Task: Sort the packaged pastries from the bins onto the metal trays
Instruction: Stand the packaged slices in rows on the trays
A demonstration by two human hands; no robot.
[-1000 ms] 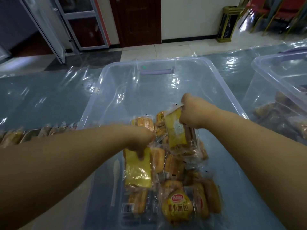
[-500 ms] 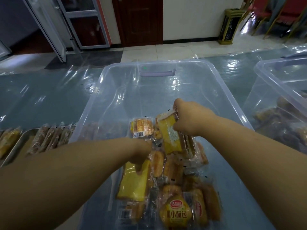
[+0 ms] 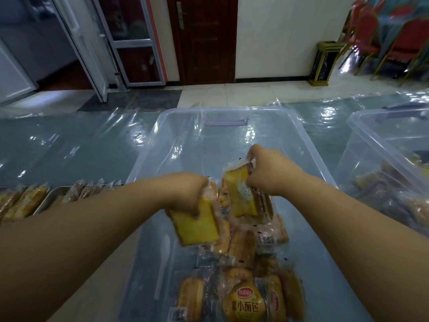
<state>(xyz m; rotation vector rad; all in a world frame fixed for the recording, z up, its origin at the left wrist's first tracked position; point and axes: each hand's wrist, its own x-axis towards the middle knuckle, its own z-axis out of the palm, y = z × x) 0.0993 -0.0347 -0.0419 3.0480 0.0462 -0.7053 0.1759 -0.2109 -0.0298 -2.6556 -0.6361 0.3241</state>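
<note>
A clear plastic bin [image 3: 148,166] stands in front of me with several wrapped pastries [image 3: 243,287] piled at its near end. My left hand [image 3: 185,194] grips a yellow cake slice in clear wrap [image 3: 197,226] above the pile. My right hand [image 3: 267,175] holds another wrapped yellow slice [image 3: 239,196] together with a darker packet behind it. A metal tray [image 3: 46,201] at the left carries rows of wrapped pastries [image 3: 25,201].
A second clear bin [image 3: 362,126] with more packets stands at the right. A white plastic spoon [image 3: 162,261] lies on the bin floor. Shiny plastic sheeting [image 3: 69,147] covers the table. Beyond are a door, a brass waste bin and red chairs.
Both hands have lifted their yellow packets higher out of the pile. The left hand's packet rose most and now tilts. The view has tipped up a little.
</note>
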